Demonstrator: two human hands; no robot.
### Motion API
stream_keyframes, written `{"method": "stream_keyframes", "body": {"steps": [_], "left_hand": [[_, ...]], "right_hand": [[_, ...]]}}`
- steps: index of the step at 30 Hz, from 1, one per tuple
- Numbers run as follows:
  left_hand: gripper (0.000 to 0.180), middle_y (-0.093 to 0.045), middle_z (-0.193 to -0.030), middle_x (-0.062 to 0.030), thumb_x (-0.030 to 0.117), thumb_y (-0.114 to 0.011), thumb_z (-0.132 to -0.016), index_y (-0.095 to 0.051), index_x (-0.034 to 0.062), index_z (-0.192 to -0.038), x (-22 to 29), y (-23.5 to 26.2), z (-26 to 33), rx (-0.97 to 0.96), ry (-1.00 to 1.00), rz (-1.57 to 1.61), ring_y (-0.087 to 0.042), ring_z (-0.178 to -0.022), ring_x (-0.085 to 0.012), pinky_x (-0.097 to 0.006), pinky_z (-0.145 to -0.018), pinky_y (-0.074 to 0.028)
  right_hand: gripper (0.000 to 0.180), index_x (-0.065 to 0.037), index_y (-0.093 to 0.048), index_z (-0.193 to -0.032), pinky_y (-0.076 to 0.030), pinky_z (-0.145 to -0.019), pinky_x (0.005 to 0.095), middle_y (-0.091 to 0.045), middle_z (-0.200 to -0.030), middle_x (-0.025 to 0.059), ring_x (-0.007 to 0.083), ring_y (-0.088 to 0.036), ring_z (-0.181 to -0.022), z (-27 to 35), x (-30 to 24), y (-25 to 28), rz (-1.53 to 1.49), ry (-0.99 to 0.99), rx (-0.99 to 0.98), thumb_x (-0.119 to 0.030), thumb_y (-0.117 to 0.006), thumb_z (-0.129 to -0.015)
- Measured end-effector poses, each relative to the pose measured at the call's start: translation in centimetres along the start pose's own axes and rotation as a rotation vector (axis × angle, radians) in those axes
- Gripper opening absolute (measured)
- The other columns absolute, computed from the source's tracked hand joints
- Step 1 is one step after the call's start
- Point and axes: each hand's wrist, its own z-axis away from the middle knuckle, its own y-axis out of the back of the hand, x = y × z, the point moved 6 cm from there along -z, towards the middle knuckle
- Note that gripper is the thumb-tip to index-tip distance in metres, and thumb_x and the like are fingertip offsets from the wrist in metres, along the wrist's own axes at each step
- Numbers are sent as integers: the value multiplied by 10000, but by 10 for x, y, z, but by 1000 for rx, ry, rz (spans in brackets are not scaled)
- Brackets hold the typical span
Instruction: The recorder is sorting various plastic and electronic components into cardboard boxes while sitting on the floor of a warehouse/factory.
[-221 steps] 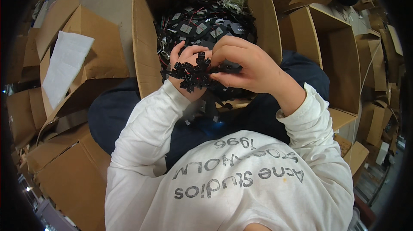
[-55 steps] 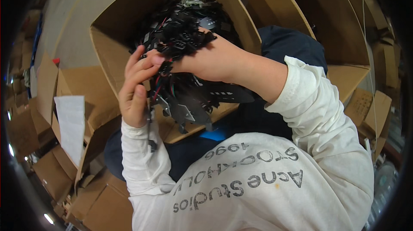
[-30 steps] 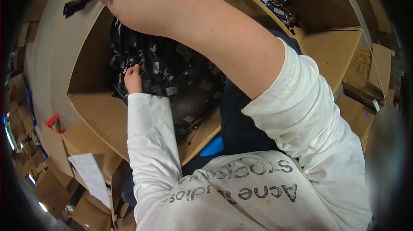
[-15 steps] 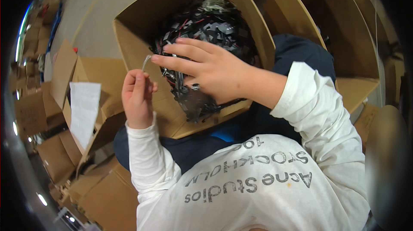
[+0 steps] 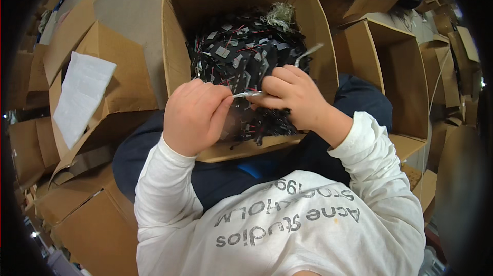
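Observation:
A thin, twisted, whitish plastic strand (image 5: 246,94) is stretched between my two hands, above an open cardboard box (image 5: 177,39) in front of me. My left hand (image 5: 191,114) pinches it on one side with thumb and curled fingers. On the other side my right hand (image 5: 300,96) is closed round it, and a pale end sticks out beyond the knuckles. Many small flat black parts (image 5: 226,52) with grey patches and red wires fill the box. Part of this heap is hidden behind my hands. At the box's far right lies a tangle of pale strands (image 5: 280,16).
To the left stands an opened cardboard box (image 5: 126,70) with a white sheet (image 5: 84,96) on its flap. Another open box (image 5: 405,70) stands at the right. Flattened cardboard (image 5: 92,224) lies at the lower left. My legs (image 5: 149,142) are spread around the middle box.
My right hand has closed on the strand, its fingers outstretched before. Both hands have come lower over the box, the left one moving right. The view has shifted a little.

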Motion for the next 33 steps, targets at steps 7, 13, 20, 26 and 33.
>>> {"method": "stream_keyframes", "body": {"steps": [7, 13, 20, 26, 33], "left_hand": [[80, -627, -645, -89, 168, -678, -906, -635, 126, -854, -25, -25, 5, -111, 84, 23, -653, -633, -294, -452, -546, -485], [190, -632, -719, -144, 211, -621, -1002, -616, 74, -871, -34, -32, 10, -311, 323, 202, -639, -665, -339, -428, -584, -474], [299, -519, -598, -48, 274, -551, -1069, -568, 45, -878, -41, -66, 30, -197, 642, 1253, -447, -484, -173, -354, -483, -377], [284, -488, -639, -15, 306, -490, -1101, -610, 59, -1028, 76, -138, 55, -249, 1055, 1888, -498, -575, -135, -285, -577, -430], [284, -707, -904, -106, 253, -563, -1066, -670, 10, -1167, -23, -141, 53, 12, 591, 1720, -671, -766, -177, -308, -741, -534]], "right_hand": [[511, -247, -745, -1264, -391, -486, 295, -433, -600, -37, 157, -485, -513, -11, 40, 23, 137, -109, 190, -176, -781, -759], [346, -199, -783, -1085, -535, -582, 295, -741, -806, -35, 179, -686, -654, 9, 116, -35, 6, -405, 41, -98, -714, -762], [297, -208, -776, -961, -578, -697, 455, -735, -833, 109, 355, -713, -817, -3, 139, -56, 96, -810, -134, -473, -718, -839], [387, -164, -706, -1283, -538, -705, 425, -761, -881, 75, 260, -686, -766, -16, 96, -66, -773, -1050, -11, -428, -566, -1038], [478, -136, -587, -1466, -504, -785, 242, -760, -1131, 7, 85, -626, -902, -37, 12, 50, -1301, -373, 77, -400, -556, -1070]]}}
